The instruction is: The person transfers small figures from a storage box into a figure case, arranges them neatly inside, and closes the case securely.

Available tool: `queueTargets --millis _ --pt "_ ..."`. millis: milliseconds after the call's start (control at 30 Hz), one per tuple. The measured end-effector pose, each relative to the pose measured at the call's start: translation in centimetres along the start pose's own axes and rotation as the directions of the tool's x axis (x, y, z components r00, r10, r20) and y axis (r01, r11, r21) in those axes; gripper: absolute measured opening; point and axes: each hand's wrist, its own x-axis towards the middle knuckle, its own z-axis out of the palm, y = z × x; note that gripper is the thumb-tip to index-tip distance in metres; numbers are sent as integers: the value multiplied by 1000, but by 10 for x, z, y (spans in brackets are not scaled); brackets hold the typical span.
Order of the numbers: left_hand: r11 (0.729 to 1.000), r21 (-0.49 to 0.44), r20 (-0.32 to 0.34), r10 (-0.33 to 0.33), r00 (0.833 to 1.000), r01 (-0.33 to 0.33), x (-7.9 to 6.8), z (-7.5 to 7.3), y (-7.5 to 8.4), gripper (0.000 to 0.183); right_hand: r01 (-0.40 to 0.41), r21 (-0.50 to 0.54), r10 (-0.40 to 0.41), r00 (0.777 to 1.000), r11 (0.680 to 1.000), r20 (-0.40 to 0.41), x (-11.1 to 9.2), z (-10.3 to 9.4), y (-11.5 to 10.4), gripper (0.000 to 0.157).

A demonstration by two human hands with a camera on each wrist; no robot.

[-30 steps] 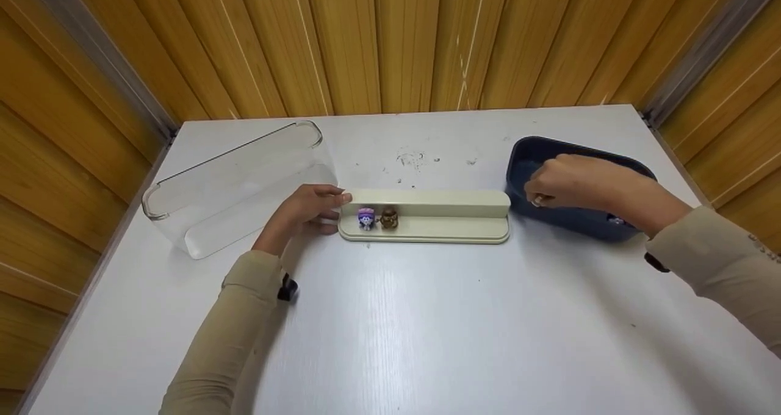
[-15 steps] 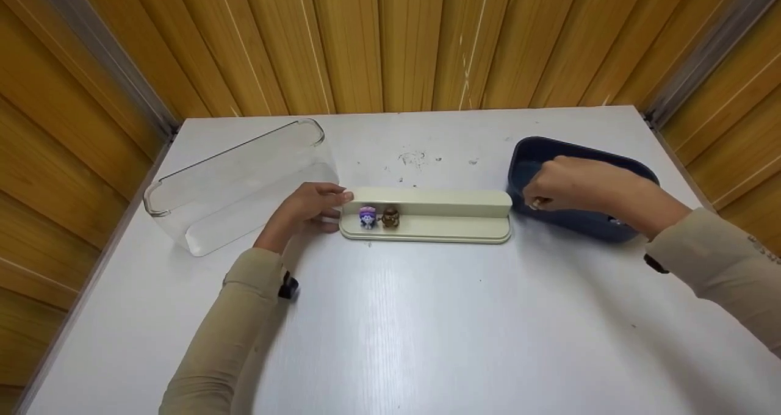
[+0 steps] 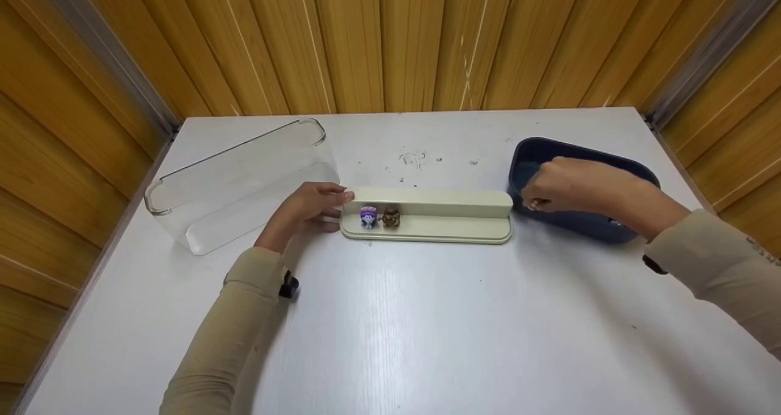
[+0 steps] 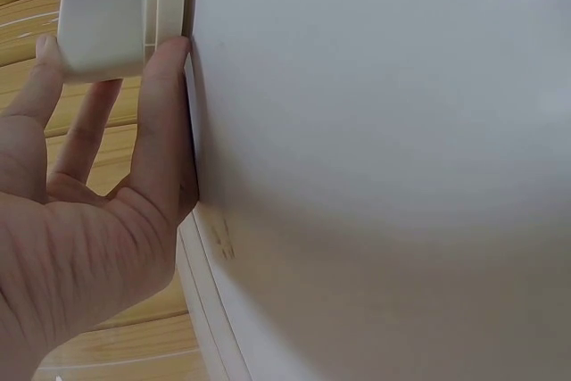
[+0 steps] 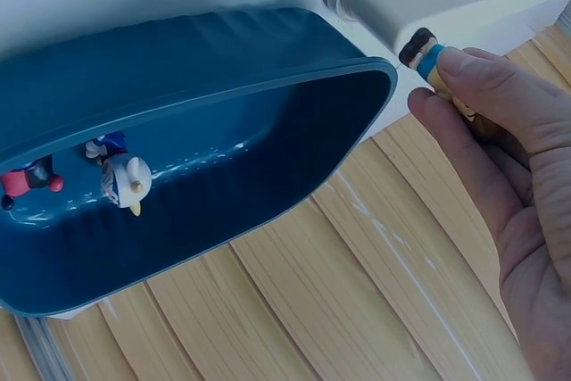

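Observation:
A cream two-level display stand (image 3: 427, 227) lies mid-table with a purple-and-white figurine (image 3: 368, 217) and a brown figurine (image 3: 391, 218) on its lower step. At the stand's left end rests my left hand (image 3: 311, 206). In the left wrist view its thumb touches the upper step, and its fairly straight fingers lie against the end and base. Over the dark blue bin (image 3: 573, 221) is my right hand (image 3: 570, 183). Thumb and forefinger pinch a small toy figurine (image 5: 430, 62), tan with a blue band and dark feet, partly hidden by the hand.
Several figurines lie in the bin, among them a white-headed figurine (image 5: 127, 180) and a red-and-black figurine (image 5: 28, 178). A clear plastic box (image 3: 241, 189) stands at the back left. Wooden panels (image 3: 409, 43) close off the table's far edge.
Both hands hold nearly the same places. The whole head view has shifted very slightly; the stand and its two figurines keep their arrangement.

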Motion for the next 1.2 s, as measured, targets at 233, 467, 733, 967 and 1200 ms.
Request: queueTargets --millis 233,467,733,967,1200 --pt "1000 -9 16 23 1000 -22 -1 -1 0 69 -5 22 5 1000 1000 -9 -1 6 0 14" --pt "1000 6 -4 5 1000 -5 1 0 -2 65 -5 22 5 1000 1000 -17 0 10 -2 13" --pt "1000 -11 -10 -11 1000 11 -1 0 -3 63 17 1 -17 999 1000 -31 4 15 -2 14" --pt "1000 0 0 5 1000 -5 1 1 0 65 9 21 -8 999 1000 -52 4 16 -3 18" --pt "1000 -3 1 30 1000 -30 -1 0 -2 68 30 15 -29 997 999 -69 5 15 -2 23"
